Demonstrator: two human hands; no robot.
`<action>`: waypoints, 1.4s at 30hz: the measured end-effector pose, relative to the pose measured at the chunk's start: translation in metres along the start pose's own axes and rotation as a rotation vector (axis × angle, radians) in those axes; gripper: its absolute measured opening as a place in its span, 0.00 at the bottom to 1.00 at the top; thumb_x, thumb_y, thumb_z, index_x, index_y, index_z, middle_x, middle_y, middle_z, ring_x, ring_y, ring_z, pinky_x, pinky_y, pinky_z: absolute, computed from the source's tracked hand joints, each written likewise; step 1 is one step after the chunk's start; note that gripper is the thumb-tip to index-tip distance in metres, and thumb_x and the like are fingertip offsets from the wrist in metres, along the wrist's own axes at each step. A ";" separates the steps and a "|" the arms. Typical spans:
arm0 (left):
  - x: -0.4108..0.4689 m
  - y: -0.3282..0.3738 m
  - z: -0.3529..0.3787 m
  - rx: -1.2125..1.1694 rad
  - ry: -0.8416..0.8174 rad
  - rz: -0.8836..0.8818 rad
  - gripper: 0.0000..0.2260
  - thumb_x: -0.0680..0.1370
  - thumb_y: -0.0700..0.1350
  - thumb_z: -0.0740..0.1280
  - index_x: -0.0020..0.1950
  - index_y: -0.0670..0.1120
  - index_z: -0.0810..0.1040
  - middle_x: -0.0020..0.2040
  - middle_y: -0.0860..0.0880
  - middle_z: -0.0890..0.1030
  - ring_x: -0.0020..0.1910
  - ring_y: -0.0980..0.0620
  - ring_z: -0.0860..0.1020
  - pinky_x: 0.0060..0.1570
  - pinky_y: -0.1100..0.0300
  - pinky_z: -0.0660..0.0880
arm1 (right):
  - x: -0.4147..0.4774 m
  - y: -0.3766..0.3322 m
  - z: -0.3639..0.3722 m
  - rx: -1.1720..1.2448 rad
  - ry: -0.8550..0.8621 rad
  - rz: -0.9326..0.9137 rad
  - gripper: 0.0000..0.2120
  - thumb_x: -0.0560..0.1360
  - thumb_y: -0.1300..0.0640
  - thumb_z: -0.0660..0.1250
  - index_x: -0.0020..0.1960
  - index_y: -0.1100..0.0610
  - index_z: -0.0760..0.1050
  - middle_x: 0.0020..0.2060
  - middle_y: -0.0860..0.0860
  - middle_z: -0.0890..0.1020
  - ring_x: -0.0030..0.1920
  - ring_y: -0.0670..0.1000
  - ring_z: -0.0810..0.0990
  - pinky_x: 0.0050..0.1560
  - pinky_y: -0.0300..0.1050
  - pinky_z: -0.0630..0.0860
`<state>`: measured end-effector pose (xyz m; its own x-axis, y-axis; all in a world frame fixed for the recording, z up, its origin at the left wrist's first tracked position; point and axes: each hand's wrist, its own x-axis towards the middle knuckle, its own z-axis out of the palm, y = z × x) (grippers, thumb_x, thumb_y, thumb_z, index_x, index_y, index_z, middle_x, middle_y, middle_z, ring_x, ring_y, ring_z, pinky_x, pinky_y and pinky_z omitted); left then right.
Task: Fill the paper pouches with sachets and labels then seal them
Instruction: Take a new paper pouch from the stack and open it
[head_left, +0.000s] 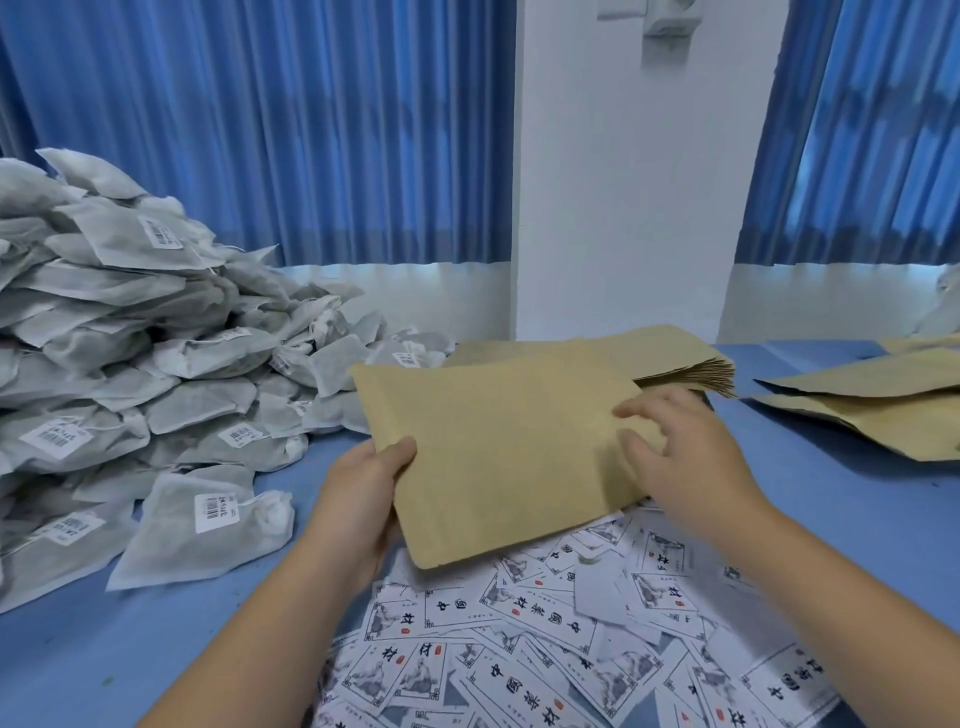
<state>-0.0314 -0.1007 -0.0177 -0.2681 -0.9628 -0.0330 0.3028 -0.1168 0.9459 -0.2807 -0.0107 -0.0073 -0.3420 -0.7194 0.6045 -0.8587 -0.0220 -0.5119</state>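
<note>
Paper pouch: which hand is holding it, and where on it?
The left hand grips the paper pouch at its left edge, thumb on top. The right hand rests its fingers on the pouch's right end.

sachet heap (119, 332) cut off at left edge, label pile (545, 649) running off the near edge, far-right pouches (883, 400) clipped, held pouch (498, 457) hiding left fingers

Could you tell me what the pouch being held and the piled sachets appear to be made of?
The pouch looks like matte brown kraft paper: dull tan, faintly fibrous, with crisp flat edges. The sachets look like thin white non-woven or filter-paper mesh, slightly translucent over greyish contents, though the exact fabric cannot be told.
</note>
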 end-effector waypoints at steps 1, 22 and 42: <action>-0.002 -0.001 0.004 -0.022 -0.019 -0.011 0.10 0.82 0.44 0.60 0.56 0.41 0.78 0.46 0.45 0.86 0.41 0.49 0.85 0.32 0.58 0.80 | -0.001 -0.010 0.004 0.052 -0.041 -0.022 0.08 0.74 0.62 0.67 0.50 0.51 0.81 0.49 0.43 0.76 0.48 0.39 0.72 0.50 0.35 0.67; -0.024 0.007 0.013 -0.267 -0.382 -0.028 0.22 0.74 0.52 0.63 0.61 0.38 0.77 0.48 0.41 0.83 0.40 0.46 0.83 0.36 0.55 0.81 | 0.016 -0.111 0.048 0.512 -0.447 0.090 0.17 0.73 0.42 0.68 0.38 0.57 0.74 0.24 0.41 0.73 0.27 0.41 0.70 0.35 0.39 0.70; -0.025 -0.002 0.015 -0.050 -0.238 0.156 0.06 0.79 0.37 0.63 0.48 0.36 0.79 0.41 0.38 0.84 0.37 0.47 0.84 0.34 0.61 0.79 | 0.018 -0.120 0.027 0.302 -0.652 -0.005 0.19 0.70 0.40 0.70 0.37 0.53 0.68 0.30 0.49 0.74 0.32 0.48 0.72 0.39 0.46 0.70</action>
<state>-0.0389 -0.0729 -0.0137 -0.4196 -0.8867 0.1939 0.4002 0.0110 0.9164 -0.1731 -0.0397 0.0483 0.0405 -0.9849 0.1681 -0.6842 -0.1500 -0.7137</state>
